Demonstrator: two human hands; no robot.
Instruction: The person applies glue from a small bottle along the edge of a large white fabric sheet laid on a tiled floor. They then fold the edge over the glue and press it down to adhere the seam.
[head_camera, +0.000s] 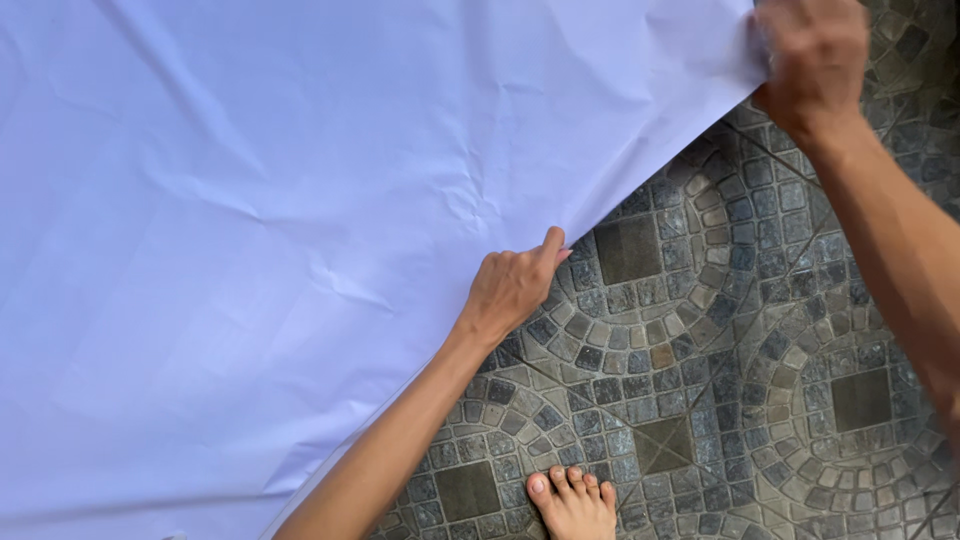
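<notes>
Your left hand (512, 287) pinches the slanted lower edge of the large white paper sheet (300, 230) at mid-length while your right hand (812, 62) grips its upper right corner, the sheet spreading leftward over the patterned tile floor (720, 380).

No package, label, sign or screen shows anywhere in the view (neither on the floor nor toward any edge or corner of it), and nothing with printing of any kind can be made out.
</notes>
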